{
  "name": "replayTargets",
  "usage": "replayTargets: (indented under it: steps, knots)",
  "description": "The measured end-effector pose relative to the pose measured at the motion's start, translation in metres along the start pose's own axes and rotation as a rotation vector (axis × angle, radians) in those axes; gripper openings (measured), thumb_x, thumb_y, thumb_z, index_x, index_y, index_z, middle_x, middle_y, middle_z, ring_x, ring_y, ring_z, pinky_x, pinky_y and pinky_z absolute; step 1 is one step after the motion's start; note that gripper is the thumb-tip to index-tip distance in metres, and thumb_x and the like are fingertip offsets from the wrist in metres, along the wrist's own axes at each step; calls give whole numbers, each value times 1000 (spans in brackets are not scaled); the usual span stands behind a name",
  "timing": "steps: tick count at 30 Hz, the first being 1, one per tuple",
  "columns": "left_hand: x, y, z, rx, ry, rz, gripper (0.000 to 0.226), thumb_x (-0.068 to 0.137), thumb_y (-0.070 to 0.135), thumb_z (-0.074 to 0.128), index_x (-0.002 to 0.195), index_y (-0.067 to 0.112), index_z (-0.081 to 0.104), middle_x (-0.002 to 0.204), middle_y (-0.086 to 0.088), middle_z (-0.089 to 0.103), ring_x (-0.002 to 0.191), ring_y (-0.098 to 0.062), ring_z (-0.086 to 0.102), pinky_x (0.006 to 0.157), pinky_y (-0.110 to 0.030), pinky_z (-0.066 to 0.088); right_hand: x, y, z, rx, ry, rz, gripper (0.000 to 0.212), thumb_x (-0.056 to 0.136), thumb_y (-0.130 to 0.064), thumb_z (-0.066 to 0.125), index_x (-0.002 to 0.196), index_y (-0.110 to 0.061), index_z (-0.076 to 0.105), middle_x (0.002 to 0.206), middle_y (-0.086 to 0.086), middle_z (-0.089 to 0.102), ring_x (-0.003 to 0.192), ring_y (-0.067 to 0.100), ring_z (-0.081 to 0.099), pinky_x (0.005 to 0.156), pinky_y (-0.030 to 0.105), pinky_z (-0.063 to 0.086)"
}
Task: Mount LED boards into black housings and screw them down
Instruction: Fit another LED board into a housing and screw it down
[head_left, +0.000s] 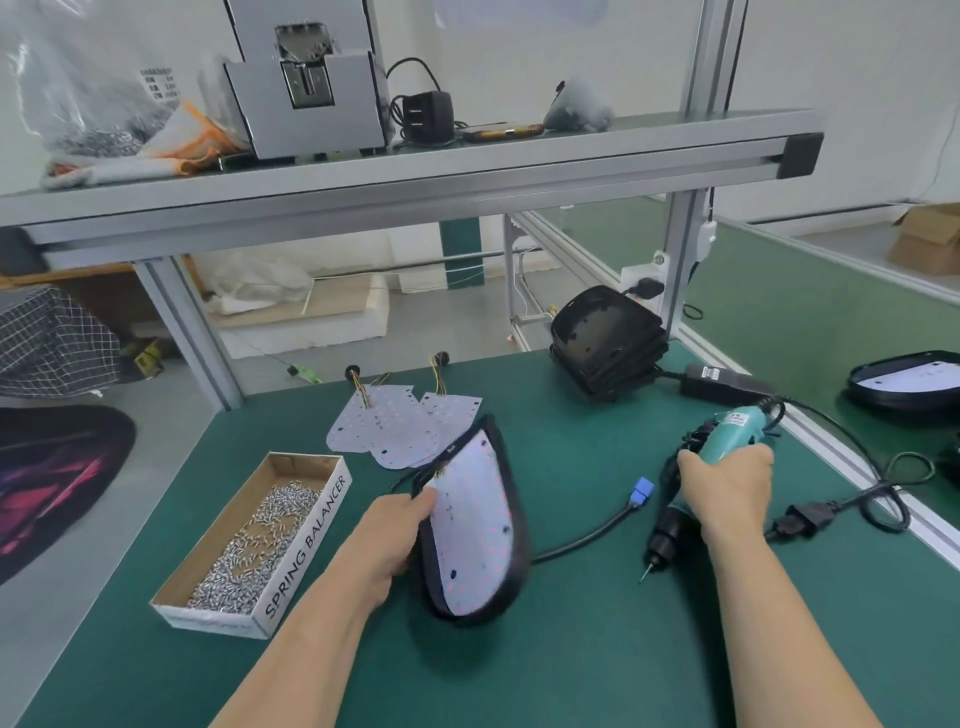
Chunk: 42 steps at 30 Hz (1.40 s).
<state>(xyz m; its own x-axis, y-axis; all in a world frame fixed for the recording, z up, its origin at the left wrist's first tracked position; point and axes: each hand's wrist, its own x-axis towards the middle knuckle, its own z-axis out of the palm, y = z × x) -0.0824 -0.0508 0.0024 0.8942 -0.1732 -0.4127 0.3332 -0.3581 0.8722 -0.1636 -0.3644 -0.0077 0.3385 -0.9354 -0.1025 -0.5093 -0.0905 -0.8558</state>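
Note:
My left hand (387, 540) grips the left rim of a black housing (511, 566) with a white LED board (475, 530) seated inside, tilted up off the green table. My right hand (727, 493) holds a teal electric screwdriver (732, 428), bit pointing down toward the table just right of the housing. A black cable with a blue connector (640, 491) runs out from the housing. Two loose LED boards (395, 426) with wire tails lie behind the housing. A stack of empty black housings (605, 338) sits at the back right.
A cardboard box of screws (260, 535) lies left of my left hand. A black power adapter (724, 382) and its cord (841, 506) lie on the right. Another housing with a board (906, 384) sits at the far right. An aluminium shelf (415, 171) spans overhead.

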Motion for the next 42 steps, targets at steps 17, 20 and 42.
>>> replayTargets:
  steps: [17,20,42]
  knots:
    - [-20,2,23,119,48,19,62,57,46,71,97,-2,70,104,-16,75,93,-31,72,94,-47,54,-62,-80,-5,1213,-552,247,17,86,-23,76,84,-15,61,65,-2,65,49,9,56,47,18,47]
    - [-17,-1,21,290,167,74,49,69,51,73,90,8,61,93,-5,69,84,-25,65,74,-36,51,-74,-89,-1,1143,-610,215,13,90,-29,72,94,-22,61,65,2,71,52,13,58,48,17,49]
    - [-14,-5,18,65,-33,46,56,69,36,73,104,-7,69,104,-18,75,96,-33,72,75,-36,52,-81,-64,2,1253,-897,162,45,104,-43,40,100,-4,63,95,21,73,66,29,67,46,25,44]
